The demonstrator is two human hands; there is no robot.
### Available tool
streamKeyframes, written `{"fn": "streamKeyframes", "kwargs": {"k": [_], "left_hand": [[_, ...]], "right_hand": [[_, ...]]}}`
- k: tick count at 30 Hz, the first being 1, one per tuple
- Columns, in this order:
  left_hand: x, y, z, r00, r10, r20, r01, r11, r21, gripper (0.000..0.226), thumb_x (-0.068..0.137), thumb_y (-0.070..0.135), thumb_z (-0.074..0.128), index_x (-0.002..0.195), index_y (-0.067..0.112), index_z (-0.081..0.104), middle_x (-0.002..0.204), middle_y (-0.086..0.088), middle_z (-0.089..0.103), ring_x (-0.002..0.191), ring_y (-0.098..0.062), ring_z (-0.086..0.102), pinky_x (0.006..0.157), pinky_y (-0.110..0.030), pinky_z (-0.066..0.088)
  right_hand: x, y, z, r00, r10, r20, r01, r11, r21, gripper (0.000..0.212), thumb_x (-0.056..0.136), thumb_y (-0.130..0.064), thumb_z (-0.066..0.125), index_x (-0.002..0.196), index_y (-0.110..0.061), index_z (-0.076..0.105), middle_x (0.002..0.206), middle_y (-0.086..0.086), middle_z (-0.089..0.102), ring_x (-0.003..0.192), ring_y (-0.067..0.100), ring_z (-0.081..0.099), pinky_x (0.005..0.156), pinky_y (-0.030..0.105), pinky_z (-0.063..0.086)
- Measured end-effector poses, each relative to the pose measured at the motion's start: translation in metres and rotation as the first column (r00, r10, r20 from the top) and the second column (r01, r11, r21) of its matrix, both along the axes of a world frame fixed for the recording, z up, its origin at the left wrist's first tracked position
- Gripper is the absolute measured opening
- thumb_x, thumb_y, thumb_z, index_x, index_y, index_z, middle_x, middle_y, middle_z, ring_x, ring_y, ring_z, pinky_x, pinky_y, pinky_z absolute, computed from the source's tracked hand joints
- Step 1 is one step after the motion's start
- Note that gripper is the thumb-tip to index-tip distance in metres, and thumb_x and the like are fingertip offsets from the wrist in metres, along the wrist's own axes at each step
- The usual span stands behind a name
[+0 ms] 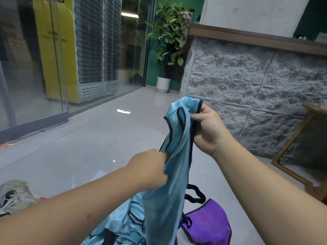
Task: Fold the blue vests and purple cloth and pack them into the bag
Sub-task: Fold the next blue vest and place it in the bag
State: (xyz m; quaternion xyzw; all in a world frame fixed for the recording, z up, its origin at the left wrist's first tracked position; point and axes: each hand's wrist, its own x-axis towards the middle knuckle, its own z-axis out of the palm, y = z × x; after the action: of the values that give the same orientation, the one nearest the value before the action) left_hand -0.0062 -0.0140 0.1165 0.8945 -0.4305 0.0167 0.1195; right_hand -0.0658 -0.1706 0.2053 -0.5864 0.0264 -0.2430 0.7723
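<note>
Two hands hold one blue vest (177,138) up in the air above the floor (88,147). Below the hands, more blue vests (122,225) lie in a crumpled heap, and just right of that heap, under the right forearm, sits the purple cloth (210,221), with black-trimmed straps (194,195) curling beside it. Whether a bag lies among these I cannot tell.

Far left of the left forearm, a pale sneaker (14,195) rests on the floor. Beyond the hands, a potted plant (169,41) stands in a white pot against a green wall, with a glass partition (53,59) off to the left. Behind the right hand rises a grey rough-textured wall panel (256,85), and a wooden frame (300,138) leans to the right of that forearm. Nothing stands between the hands and the hanging vest.

The right hand (207,128) is higher, its fingers curled tight round the vest's top edge near the black-trimmed neck opening. The left hand (150,167) is lower and to the left, fingers closed on the vest's side edge, partly hidden in the fabric. The vest hangs down from both grips to the heap.
</note>
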Motion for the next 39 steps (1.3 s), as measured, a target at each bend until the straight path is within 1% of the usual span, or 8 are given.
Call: {"fn": "streamKeyframes", "kwargs": {"k": [6,11,15,18,24,28,32,39], "left_hand": [[0.022,0.016,-0.011,0.998,-0.03,-0.054,0.042,0.971,0.235,0.038,0.082,0.058,0.071,0.088,0.023,0.06,0.08,0.003,0.062,0.073,-0.022,0.062,0.066,-0.035,0.054],[0.048,0.047,-0.001,0.909,-0.134,-0.396,0.057,0.978,-0.199,0.032,0.072,0.052,0.088,0.089,0.028,0.075,0.081,0.013,0.077,0.078,-0.012,0.072,0.074,-0.035,0.058],[0.055,0.057,0.01,0.842,-0.26,-0.474,-0.049,0.837,-0.545,0.023,0.083,0.006,0.085,0.101,0.018,0.076,0.092,0.002,0.08,0.083,-0.023,0.076,0.08,-0.032,0.061],[0.061,0.057,0.025,0.841,-0.298,-0.452,-0.095,0.74,-0.666,0.018,0.08,0.006,0.084,0.089,0.014,0.071,0.084,-0.015,0.073,0.078,-0.024,0.068,0.077,-0.04,0.057],[0.051,0.051,0.051,0.838,-0.342,-0.426,-0.118,0.649,-0.752,0.033,0.075,0.006,0.086,0.087,0.015,0.056,0.087,-0.021,0.07,0.075,-0.033,0.068,0.075,-0.055,0.059],[0.047,0.051,0.052,0.569,-0.49,-0.66,-0.406,0.531,-0.744,0.053,0.08,-0.003,0.079,0.125,0.019,0.061,0.11,-0.023,0.074,0.092,-0.04,0.076,0.078,-0.052,0.064],[0.041,0.058,0.036,0.133,-0.4,-0.907,-0.5,0.763,-0.41,0.032,0.077,0.023,0.076,0.1,0.001,0.08,0.096,-0.017,0.078,0.076,-0.029,0.076,0.071,-0.04,0.065],[0.044,0.054,0.021,0.058,-0.529,-0.846,-0.514,0.711,-0.48,0.032,0.088,0.031,0.069,0.107,0.008,0.079,0.099,-0.012,0.074,0.084,-0.028,0.071,0.085,-0.041,0.057]], "right_hand": [[-0.005,-0.01,-0.005,0.997,-0.065,-0.049,0.062,0.996,-0.069,0.041,0.096,0.018,0.044,0.114,-0.004,0.073,0.107,0.019,0.076,0.093,0.029,0.073,0.1,0.049,0.058],[-0.005,-0.03,-0.009,0.975,-0.209,-0.075,0.211,0.977,0.016,0.044,0.098,0.015,0.042,0.122,-0.006,0.072,0.122,0.019,0.074,0.101,0.032,0.071,0.099,0.049,0.058],[-0.004,-0.032,-0.004,0.944,-0.318,-0.092,0.306,0.944,-0.121,0.046,0.101,0.006,0.048,0.126,-0.026,0.07,0.115,0.003,0.078,0.095,0.025,0.071,0.081,0.043,0.056],[0.0,-0.033,0.004,0.943,-0.329,-0.047,0.314,0.927,-0.206,0.054,0.099,0.006,0.055,0.14,-0.029,0.059,0.123,0.003,0.074,0.101,0.022,0.076,0.075,0.034,0.061],[0.003,-0.033,0.019,0.979,-0.134,-0.153,0.074,0.935,-0.346,0.121,0.079,0.022,0.069,0.165,-0.042,0.014,0.143,0.001,0.057,0.118,0.03,0.068,0.087,0.038,0.063],[0.004,-0.037,0.028,0.99,-0.106,-0.094,0.083,0.972,-0.221,0.099,0.08,0.027,0.061,0.159,-0.028,0.04,0.139,0.011,0.065,0.111,0.033,0.073,0.081,0.038,0.062],[0.01,-0.034,0.027,0.989,-0.144,-0.019,0.14,0.983,-0.118,0.074,0.083,0.028,0.056,0.141,-0.018,0.064,0.135,0.015,0.068,0.105,0.033,0.073,0.085,0.041,0.063],[0.025,-0.029,0.001,0.963,-0.239,-0.12,0.237,0.971,-0.03,0.052,0.089,0.02,0.061,0.129,-0.012,0.068,0.118,0.02,0.074,0.084,0.032,0.076,0.073,0.039,0.064]]}}
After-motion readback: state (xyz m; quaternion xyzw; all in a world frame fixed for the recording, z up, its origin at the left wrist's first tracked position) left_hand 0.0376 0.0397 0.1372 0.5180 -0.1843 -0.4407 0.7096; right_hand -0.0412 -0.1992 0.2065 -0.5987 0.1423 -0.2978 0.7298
